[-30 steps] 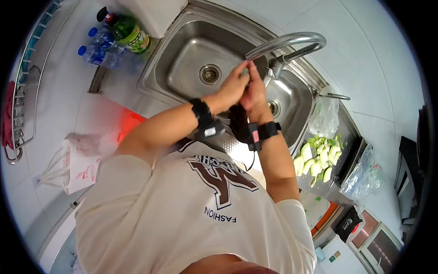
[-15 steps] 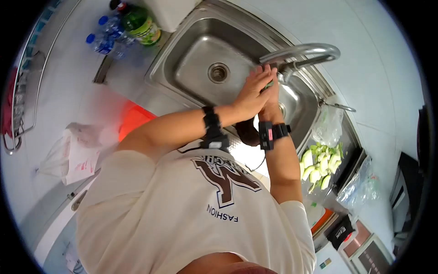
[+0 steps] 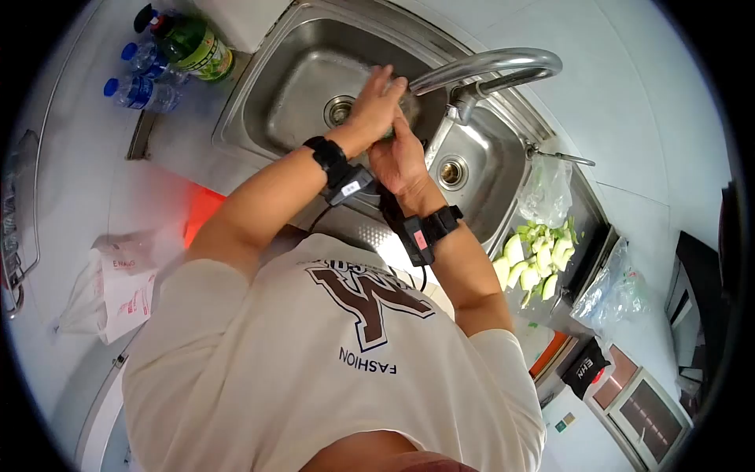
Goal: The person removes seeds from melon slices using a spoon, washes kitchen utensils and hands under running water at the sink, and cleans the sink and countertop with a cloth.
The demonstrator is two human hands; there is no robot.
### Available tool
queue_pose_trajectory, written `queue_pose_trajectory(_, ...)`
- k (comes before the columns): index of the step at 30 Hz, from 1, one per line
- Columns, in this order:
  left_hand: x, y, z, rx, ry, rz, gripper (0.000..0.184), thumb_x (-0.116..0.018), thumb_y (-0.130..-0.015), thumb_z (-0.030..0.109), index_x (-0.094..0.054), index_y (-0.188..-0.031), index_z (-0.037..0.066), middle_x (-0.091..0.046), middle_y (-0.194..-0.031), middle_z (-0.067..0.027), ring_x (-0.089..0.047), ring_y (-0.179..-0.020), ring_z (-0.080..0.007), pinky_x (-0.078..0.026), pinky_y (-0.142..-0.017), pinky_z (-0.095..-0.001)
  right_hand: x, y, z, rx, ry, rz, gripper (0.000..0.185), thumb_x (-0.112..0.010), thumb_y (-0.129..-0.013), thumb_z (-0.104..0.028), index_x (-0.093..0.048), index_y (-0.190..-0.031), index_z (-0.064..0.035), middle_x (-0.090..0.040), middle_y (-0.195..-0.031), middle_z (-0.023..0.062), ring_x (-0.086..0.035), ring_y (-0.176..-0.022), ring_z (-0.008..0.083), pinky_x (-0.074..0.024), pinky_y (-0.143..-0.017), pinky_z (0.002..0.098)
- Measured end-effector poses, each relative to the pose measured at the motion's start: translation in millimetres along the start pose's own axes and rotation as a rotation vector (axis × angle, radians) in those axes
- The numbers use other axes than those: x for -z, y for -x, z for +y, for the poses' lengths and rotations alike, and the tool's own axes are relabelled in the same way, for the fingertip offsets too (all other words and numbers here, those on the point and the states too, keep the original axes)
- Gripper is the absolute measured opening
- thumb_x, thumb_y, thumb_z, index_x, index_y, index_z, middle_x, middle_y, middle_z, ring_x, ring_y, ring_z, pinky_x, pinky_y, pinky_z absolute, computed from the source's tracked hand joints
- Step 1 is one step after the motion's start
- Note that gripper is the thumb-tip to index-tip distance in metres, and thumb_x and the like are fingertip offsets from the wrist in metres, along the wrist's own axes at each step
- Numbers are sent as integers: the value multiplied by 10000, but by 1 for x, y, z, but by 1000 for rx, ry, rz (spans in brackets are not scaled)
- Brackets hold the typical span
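My left hand (image 3: 376,108) is over the left sink basin (image 3: 295,102), just below the tip of the curved faucet (image 3: 503,63). Its fingers are stretched out and slightly apart. Tucked under and against it, my right hand (image 3: 401,157) has its palm turned up and curved, its fingertips partly hidden. A blurred, dull greenish thing (image 3: 408,110) shows between and beyond my hands; I cannot make out its kind. Black wrist straps with small devices sit on both wrists.
A second basin (image 3: 487,141) lies right of the divider. Cut pale green vegetable pieces (image 3: 539,259) lie on the right counter beside a clear plastic bag (image 3: 545,193). A green pump bottle (image 3: 193,51) and water bottles (image 3: 145,93) stand at the back left.
Both hands have moved left, from near the faucet base to over the left basin. They were pressed nearly palm to palm with something green between; now the left lies across the right.
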State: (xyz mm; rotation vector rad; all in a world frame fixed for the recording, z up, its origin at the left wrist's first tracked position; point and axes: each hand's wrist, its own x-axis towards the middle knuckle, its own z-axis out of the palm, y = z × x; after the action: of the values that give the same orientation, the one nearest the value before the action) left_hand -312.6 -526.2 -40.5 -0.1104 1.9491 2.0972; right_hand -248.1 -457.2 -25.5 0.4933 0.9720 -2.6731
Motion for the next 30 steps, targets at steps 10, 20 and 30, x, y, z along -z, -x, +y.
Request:
queue_pose_trajectory(10, -6, 16, 10, -171, -248, -87, 436, -433, -909, 234, -460, -1311, 67, -283, -1462, -186, -298, -1336, -321, -258, -1072, -329, 1, -5, -13, -170, -176, -13, 386, -369, -981, -354, -424, -1315, -169, -444, -1329, 53, -411, -1246, 237, -333, -1050, 385)
queue_pose_trajectory(20, -13, 31, 8, -417, -327, -174, 520, -445, -902, 163, -324, -1389, 25, -390, -1375, -198, -305, -1334, -294, -244, -1087, -355, 11, -13, -14, -10, -42, 96, 437, -390, -964, -363, -401, -1333, -130, -452, -1317, 84, -429, -1201, 256, -367, -998, 415)
queue_pose_trajectory(30, -15, 62, 1, -430, -407, -186, 463, -392, -955, 220, -346, -1379, 40, -367, -1397, -217, -289, -1346, -307, -200, -1112, -362, 17, -13, -21, 108, 39, 182, 555, -423, -950, -427, -338, -1386, -93, -424, -1366, 103, -392, -1261, 238, -341, -1032, 376)
